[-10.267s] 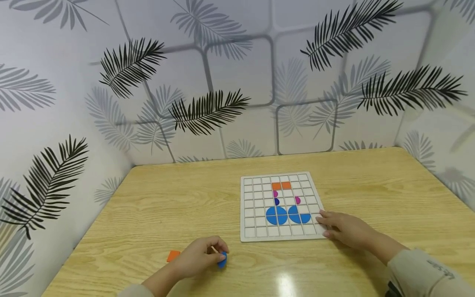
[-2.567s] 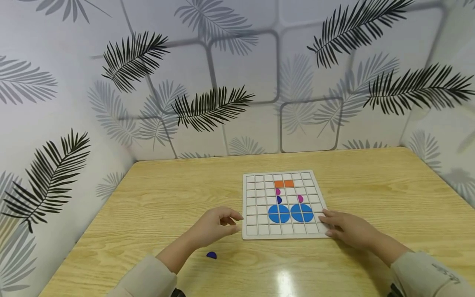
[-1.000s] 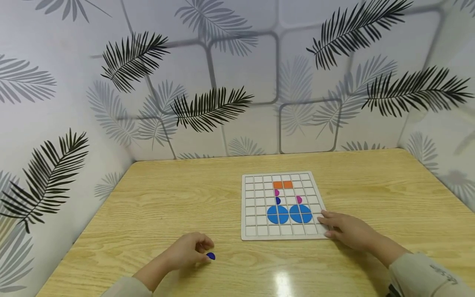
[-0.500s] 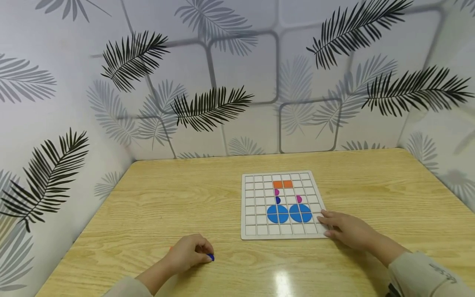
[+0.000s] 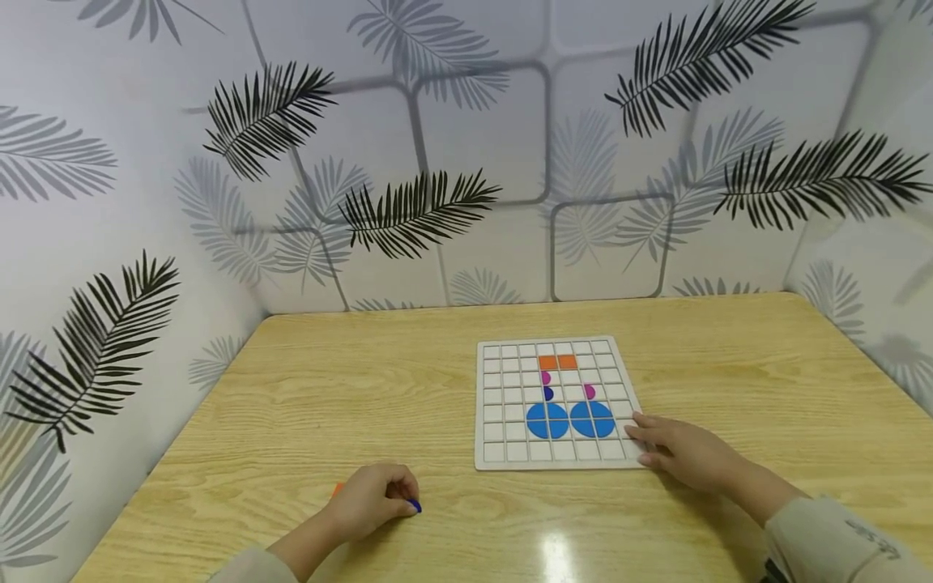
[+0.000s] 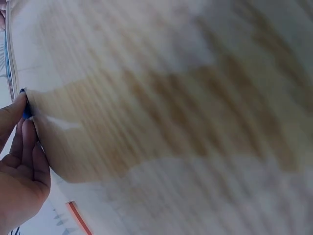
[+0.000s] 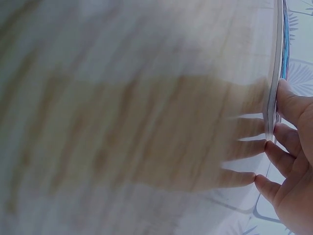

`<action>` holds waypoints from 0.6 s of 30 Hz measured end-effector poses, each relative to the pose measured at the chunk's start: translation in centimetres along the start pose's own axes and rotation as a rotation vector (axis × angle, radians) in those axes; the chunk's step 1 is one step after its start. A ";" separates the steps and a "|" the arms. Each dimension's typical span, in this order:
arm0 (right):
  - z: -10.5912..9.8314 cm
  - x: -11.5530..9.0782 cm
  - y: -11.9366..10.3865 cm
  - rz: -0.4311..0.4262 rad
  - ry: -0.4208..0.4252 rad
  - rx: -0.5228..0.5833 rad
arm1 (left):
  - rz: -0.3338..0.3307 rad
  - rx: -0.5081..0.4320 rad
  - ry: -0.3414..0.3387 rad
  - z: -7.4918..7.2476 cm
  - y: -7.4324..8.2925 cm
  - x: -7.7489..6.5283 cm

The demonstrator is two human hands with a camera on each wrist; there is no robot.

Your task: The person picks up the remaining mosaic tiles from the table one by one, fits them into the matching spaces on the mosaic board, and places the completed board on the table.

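Observation:
Low on the table, my left hand pinches a small dark blue half-circle tile between thumb and fingers. In the left wrist view that tile stands on edge at the fingertips. Partly hidden behind the same hand lies an orange tile. The white grid board carries two orange squares, two magenta half-circles, one dark blue half-circle and two blue discs made of quarter tiles. With loosely bent fingers, my right hand rests at the board's lower right edge.
The light wood table reaches back to a wall with printed leaves. Glare shows at the table's near side. In the left wrist view the orange tile lies near the hand's heel.
A blue quarter tile has filled the right disc since the oldest frame. My left hand has gone from the board back to the dark blue half-circle tile and pinched it. The right hand stays.

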State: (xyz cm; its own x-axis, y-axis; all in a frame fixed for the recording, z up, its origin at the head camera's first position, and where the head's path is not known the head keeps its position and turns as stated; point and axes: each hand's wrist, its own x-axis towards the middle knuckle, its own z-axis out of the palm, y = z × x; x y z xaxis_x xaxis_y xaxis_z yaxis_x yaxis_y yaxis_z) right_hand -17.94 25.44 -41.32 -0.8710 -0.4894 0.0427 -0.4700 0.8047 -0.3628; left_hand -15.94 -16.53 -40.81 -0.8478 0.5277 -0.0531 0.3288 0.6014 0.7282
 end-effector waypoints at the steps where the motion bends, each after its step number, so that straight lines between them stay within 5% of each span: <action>1: 0.0 0.0 0.0 0.001 0.001 0.001 | 0.005 -0.007 -0.002 0.0 0.0 0.0; 18: 0.0 0.0 0.0 0.003 -0.002 0.009 | -0.002 -0.107 -0.079 -0.5 1.9 1.6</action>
State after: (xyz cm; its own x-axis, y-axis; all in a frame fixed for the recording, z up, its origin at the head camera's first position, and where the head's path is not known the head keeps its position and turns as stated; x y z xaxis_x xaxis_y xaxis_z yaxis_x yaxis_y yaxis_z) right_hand -17.89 25.42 -41.31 -0.8720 -0.4878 0.0403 -0.4662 0.8029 -0.3715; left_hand -16.87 -14.88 -39.16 -0.8117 0.5745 -0.1051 0.2771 0.5373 0.7966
